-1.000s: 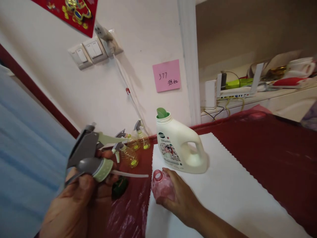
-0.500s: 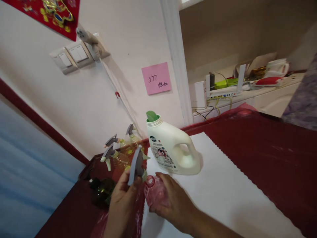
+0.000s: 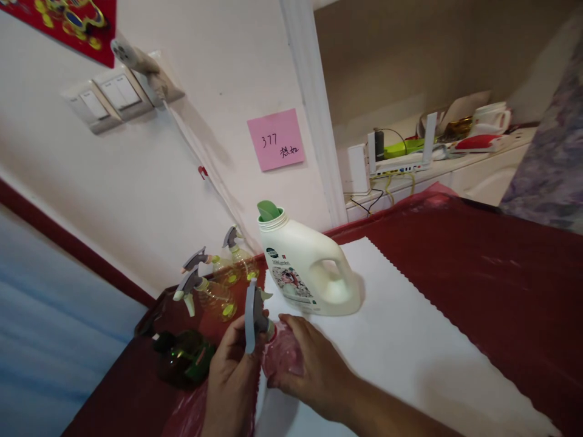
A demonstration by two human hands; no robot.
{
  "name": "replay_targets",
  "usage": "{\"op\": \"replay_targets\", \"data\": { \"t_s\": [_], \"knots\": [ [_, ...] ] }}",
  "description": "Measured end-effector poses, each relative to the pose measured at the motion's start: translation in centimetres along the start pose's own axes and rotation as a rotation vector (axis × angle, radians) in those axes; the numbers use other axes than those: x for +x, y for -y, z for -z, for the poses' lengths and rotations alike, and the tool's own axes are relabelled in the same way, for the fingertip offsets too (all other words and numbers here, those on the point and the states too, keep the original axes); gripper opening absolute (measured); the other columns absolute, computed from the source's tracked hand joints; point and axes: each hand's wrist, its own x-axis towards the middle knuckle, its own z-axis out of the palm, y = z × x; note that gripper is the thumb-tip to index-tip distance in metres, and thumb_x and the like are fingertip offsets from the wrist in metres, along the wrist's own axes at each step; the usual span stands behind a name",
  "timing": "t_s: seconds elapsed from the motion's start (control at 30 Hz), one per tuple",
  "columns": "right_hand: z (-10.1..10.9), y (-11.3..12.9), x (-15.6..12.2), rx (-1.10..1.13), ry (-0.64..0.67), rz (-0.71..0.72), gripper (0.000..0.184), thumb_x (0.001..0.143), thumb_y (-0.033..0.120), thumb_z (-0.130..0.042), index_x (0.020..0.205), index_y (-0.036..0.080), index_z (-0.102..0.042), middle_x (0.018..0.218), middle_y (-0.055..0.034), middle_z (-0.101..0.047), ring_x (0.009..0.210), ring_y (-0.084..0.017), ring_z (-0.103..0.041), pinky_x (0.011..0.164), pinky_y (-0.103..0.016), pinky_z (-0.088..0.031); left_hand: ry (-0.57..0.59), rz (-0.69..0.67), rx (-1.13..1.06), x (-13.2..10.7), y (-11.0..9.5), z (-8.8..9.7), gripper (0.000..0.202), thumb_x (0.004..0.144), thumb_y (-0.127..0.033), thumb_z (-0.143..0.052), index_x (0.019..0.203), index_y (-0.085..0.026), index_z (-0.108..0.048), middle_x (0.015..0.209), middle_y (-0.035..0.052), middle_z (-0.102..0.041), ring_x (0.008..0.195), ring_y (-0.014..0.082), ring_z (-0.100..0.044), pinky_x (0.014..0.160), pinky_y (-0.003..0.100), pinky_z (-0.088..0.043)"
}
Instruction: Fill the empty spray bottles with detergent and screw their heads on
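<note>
My left hand (image 3: 232, 376) is closed round a grey and pale green trigger sprayer head (image 3: 253, 314), which sits on the neck of a small pink bottle (image 3: 281, 358). My right hand (image 3: 314, 370) grips that pink bottle from the right, resting on the white mat (image 3: 410, 358). Just behind them stands a white detergent jug (image 3: 305, 270) with an open neck and a green spout.
Three yellow spray bottles (image 3: 214, 291) stand at the table's back left by the wall. A dark green bottle (image 3: 182, 364) lies on the red tablecloth (image 3: 478, 255) left of my hands. A cluttered white counter (image 3: 455, 164) runs behind.
My left hand carried the sprayer head from the left, where its tube hung free, over to the pink bottle's neck. The view also shifted to the right.
</note>
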Motion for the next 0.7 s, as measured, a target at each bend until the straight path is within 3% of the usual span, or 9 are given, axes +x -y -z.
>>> {"op": "replay_targets", "data": {
  "t_s": [0.13, 0.3, 0.53, 0.7],
  "knots": [
    [-0.1, -0.2, 0.0, -0.002, -0.009, 0.011, 0.091, 0.071, 0.045, -0.086, 0.147, 0.017, -0.047, 0.142, -0.0169, -0.058, 0.127, -0.035, -0.055, 0.108, -0.052, -0.044, 0.003, -0.048, 0.071, 0.1, -0.3, -0.2, 0.041, 0.077, -0.052, -0.080, 0.103, -0.022, -0.073, 0.100, 0.0073, -0.075, 0.092, 0.0255, -0.068, 0.087, 0.035, -0.055],
    [-0.1, -0.1, 0.0, 0.018, 0.000, 0.003, 0.092, 0.070, 0.042, -0.088, 0.147, 0.016, -0.047, 0.142, -0.0170, -0.058, 0.127, -0.034, -0.055, 0.108, -0.051, -0.044, -0.003, -0.056, 0.070, -0.1, -0.7, -0.6, 0.040, 0.075, -0.054, -0.081, 0.100, -0.024, -0.075, 0.094, 0.0043, -0.075, 0.084, 0.0214, -0.066, 0.084, 0.032, -0.056],
    [0.0, 0.2, 0.1, 0.020, 0.004, 0.016, 0.090, 0.070, 0.038, -0.088, 0.146, 0.013, -0.047, 0.142, -0.0183, -0.057, 0.129, -0.034, -0.055, 0.110, -0.050, -0.044, -0.041, -0.030, 0.011, -0.2, 0.1, -1.0, 0.042, 0.071, -0.047, -0.086, 0.102, -0.023, -0.073, 0.097, 0.0045, -0.075, 0.091, 0.0238, -0.068, 0.084, 0.031, -0.052],
    [0.0, 0.1, 0.1, 0.017, 0.002, -0.005, 0.090, 0.069, 0.038, -0.088, 0.146, 0.013, -0.047, 0.141, -0.0184, -0.058, 0.127, -0.035, -0.056, 0.109, -0.050, -0.045, 0.002, -0.169, 0.149, 0.6, 0.5, -0.5, 0.029, 0.078, -0.045, -0.081, 0.097, -0.024, -0.075, 0.105, 0.0044, -0.070, 0.103, 0.0254, -0.064, 0.094, 0.032, -0.049]
  ]
}}
